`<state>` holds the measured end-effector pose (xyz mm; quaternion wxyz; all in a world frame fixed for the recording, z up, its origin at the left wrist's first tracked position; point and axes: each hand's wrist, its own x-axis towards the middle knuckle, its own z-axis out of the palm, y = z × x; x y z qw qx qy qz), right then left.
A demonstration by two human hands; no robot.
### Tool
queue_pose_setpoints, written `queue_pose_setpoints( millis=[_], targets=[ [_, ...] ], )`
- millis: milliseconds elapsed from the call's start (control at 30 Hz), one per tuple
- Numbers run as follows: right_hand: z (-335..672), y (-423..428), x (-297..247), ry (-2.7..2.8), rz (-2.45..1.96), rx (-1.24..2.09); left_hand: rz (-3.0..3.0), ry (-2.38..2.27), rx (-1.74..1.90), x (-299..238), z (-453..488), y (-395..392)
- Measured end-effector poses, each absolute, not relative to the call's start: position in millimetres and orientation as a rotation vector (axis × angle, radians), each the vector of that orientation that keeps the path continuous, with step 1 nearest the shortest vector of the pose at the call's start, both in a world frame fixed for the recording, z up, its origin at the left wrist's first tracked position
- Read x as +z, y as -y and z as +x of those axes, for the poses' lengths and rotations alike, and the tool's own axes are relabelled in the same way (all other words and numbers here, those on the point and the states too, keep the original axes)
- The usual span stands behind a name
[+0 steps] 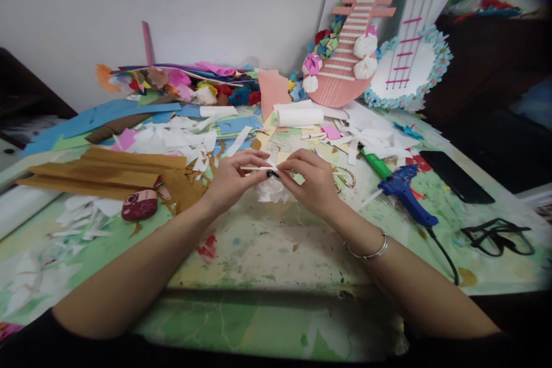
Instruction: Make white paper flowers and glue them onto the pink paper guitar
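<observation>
Over the middle of the table, my left hand [235, 175] pinches a thin pale stick [250, 168] between thumb and fingers. My right hand [311, 181] comes in from the other side, fingertips closed on white paper at the stick. The two sets of fingertips nearly meet. Just below them shows a piece of crumpled white paper [271, 191]; whether it joins the paper in my fingers I cannot tell. Gold-handled scissors [347, 177] lie beside my right hand, partly hidden by it.
A blue glue gun [405, 192], a black phone [457, 175] and glasses [498, 237] lie at right. Brown crepe paper [103, 172] and a dark red case [140, 205] are at left. Behind stand a white paper roll [299, 115] and a pink paper instrument [340, 75].
</observation>
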<state>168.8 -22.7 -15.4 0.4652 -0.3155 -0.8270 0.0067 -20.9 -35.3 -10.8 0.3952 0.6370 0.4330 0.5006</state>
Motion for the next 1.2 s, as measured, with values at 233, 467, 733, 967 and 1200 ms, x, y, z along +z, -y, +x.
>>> queue_pose_setpoints(
  millis=[233,467,733,967,1200],
  targets=[
    [169,26,-16,2.082,-0.793,0.06,1.75,-1.097,1.278,-13,-24,33],
    [170,22,-19,2.077,-0.73,0.017,1.737,-1.125,1.284,-13,-21,34],
    [168,23,-19,2.018,-0.743,-0.017,1.391,-1.096,1.346,-17,-15,31],
    [167,23,-19,1.997,-0.686,-0.046,1.241,-1.011,1.207,-22,-17,33],
    [166,24,-21,1.982,-0.665,-0.074,1.184,-0.957,1.201,-22,-16,34]
  ],
)
